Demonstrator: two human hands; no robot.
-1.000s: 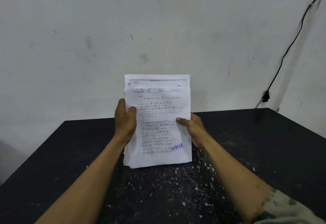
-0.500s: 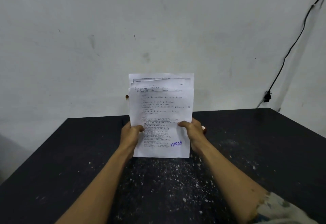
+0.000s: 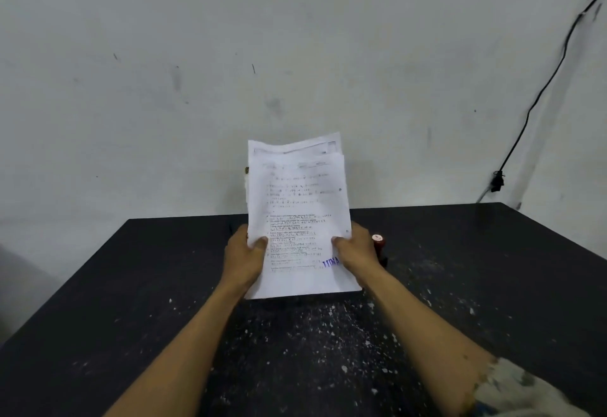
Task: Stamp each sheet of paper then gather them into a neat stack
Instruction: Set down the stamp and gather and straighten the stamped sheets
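A bundle of printed white sheets stands nearly upright, its bottom edge on or just above the black table. The front sheet carries a blue stamp mark near its lower right corner. The sheets behind poke out unevenly at the top. My left hand grips the bundle's lower left edge, thumb on the front. My right hand grips the lower right edge, thumb beside the stamp mark. A red-topped stamper stands on the table just behind my right hand, partly hidden.
The table is dark and speckled with white flecks in front of the bundle. A grey wall rises right behind the table's far edge. A black cable runs down the wall at the right to a plug near the table's corner.
Both hands slid down from the middle of the bundle to its lower edges. The bundle now leans away slightly, and the red stamper has come into view behind my right hand.
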